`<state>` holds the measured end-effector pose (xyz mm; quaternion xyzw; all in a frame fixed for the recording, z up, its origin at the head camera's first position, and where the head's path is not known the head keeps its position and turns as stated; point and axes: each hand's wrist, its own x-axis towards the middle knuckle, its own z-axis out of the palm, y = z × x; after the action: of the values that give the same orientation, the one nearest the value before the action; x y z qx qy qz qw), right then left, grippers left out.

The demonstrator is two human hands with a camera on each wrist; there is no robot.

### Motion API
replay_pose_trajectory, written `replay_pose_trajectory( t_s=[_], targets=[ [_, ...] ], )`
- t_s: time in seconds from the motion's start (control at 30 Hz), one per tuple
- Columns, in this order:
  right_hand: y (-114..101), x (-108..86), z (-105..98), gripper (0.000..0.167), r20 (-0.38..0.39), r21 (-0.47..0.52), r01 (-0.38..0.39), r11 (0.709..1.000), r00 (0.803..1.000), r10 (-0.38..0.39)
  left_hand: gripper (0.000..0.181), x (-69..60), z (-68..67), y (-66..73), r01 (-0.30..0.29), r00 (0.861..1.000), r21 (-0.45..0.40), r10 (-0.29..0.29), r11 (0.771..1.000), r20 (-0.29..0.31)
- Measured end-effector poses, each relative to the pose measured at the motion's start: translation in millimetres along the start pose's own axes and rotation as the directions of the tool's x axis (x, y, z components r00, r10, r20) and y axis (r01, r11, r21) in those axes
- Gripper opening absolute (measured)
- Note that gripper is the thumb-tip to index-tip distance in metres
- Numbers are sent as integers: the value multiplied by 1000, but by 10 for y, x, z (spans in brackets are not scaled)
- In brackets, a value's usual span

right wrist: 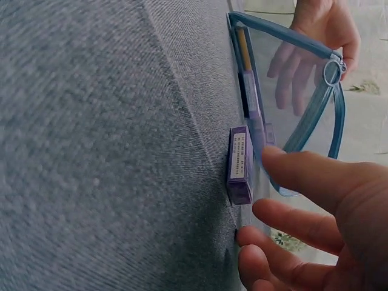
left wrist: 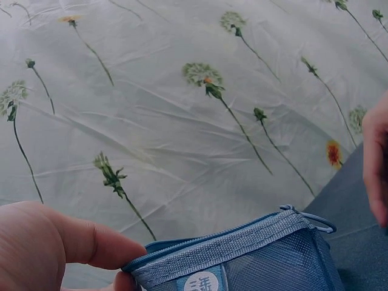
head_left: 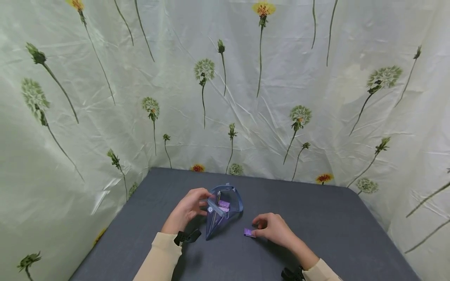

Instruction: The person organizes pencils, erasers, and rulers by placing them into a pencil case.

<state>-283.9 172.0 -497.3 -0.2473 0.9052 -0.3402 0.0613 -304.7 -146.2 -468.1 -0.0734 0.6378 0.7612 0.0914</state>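
Note:
A blue mesh zip pouch [head_left: 234,200] stands with its zipper open near the middle of the table. At its left corner, my left hand [head_left: 192,203] pinches the rim between thumb and finger; the left wrist view shows this grip on the pouch [left wrist: 260,257] closely. Inside are a purple item [head_left: 224,204] and slim stick-like pieces. A small purple box [right wrist: 240,163] with a white printed label lies on the table to the pouch's right. Beside that box is my right hand [head_left: 274,228], thumb and fingers parted around its near end; firm contact cannot be told.
A dark grey cloth covers the table [head_left: 299,203]. Behind it hangs a pale curtain [head_left: 246,109] printed with dandelions, which also runs along the left and right sides. Black straps with devices sit on both wrists.

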Motion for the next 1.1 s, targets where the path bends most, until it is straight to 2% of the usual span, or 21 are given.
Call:
replay_pose_trajectory(
  t_s=[0.23, 0.4, 0.53, 0.77, 1.1],
  targets=[
    [-28, -26, 15, 34, -12, -103, 8, 995, 1000, -9, 13, 9, 16, 3, -18, 1000, -6, 18, 1000, 6],
    [-52, -54, 34, 31, -31, -116, 5, 993, 999, -8, 16, 24, 21, -12, -12, 1000, 4, 12, 1000, -7],
    [-42, -56, 59, 27, -44, -97, -3, 995, 999, -1, 16, 20, 16, -16, -12, 1000, -3, 12, 1000, -5],
    [-17, -45, 77, 22, -16, -22, 0, 1000, 1000, 0, 16, 6, 1, 2, -9, 1000, -9, 9, 1000, 5],
    [0, -59, 96, 19, -19, 12, 11, 1000, 1000, -11, 15, -28, -6, 17, -12, 1000, -7, 12, 1000, -6]
  ],
)
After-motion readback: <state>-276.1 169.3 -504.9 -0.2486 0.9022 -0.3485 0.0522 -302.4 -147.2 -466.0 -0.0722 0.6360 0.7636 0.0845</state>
